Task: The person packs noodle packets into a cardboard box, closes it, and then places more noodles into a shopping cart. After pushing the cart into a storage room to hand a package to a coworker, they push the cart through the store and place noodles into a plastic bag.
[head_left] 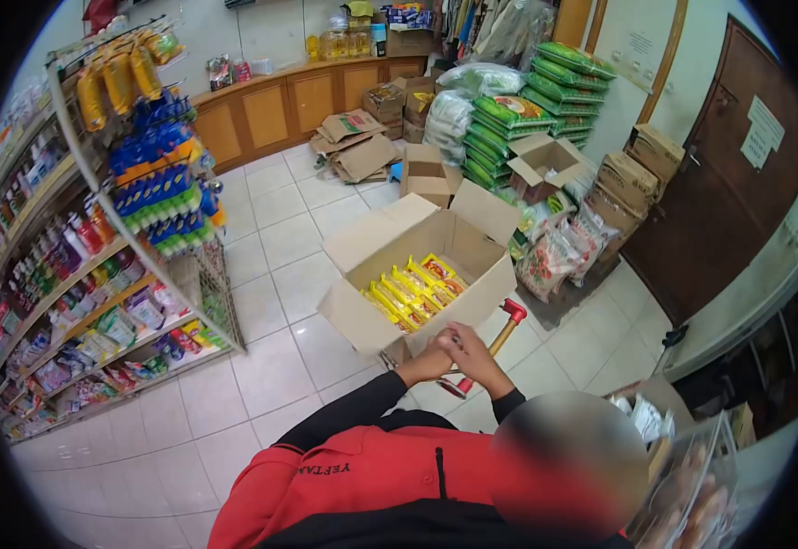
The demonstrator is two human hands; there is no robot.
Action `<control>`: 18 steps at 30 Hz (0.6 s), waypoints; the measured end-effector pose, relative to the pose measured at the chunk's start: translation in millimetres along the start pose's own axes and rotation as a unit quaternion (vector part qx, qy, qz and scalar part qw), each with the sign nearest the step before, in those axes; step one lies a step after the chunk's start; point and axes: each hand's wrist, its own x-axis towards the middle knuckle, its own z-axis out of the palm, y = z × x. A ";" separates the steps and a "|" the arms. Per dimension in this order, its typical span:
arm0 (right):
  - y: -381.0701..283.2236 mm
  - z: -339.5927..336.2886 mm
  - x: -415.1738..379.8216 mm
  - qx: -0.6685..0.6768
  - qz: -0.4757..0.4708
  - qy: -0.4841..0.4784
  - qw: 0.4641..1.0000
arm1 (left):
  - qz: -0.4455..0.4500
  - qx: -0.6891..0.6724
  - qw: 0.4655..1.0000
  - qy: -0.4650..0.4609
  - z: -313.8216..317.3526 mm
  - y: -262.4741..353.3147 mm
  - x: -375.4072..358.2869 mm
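Observation:
My left hand (426,363) and my right hand (470,355) are brought together at the near side of an open cardboard box (479,236). Their fingers are closed and overlap, so whatever lies between them, if anything, is hidden. The box's flaps are folded outward. Inside it, yellow packets (414,288) stand in a row, with bare cardboard showing at the far end. Just below and right of my hands is a cart handle (505,331) with red fittings. Black sleeves cover both my forearms.
A shelf rack (97,247) of bottles and packets stands left. Green sacks (508,119), smaller open cartons (431,174) and flattened cardboard (358,146) lie ahead. To the right are stacked boxes (627,183) and a brown door (719,174). A wooden counter (289,96) lines the back wall.

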 end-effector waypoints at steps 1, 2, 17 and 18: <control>10.1 -11.9 23.9 -0.001 0.001 0.000 1.000 | 0.000 -0.001 1.000 0.000 -14.8 -1.2 25.0; 20.7 -29.3 44.2 -0.081 0.048 0.040 0.995 | 0.004 0.002 1.000 0.001 -32.0 -4.3 49.0; 254.7 -206.2 244.8 -0.469 0.323 0.141 0.810 | -0.061 0.121 0.990 0.041 -154.7 -280.2 244.3; 254.7 -214.7 253.0 -0.465 0.339 0.146 0.805 | -0.069 0.113 0.990 0.038 -170.2 -301.5 250.2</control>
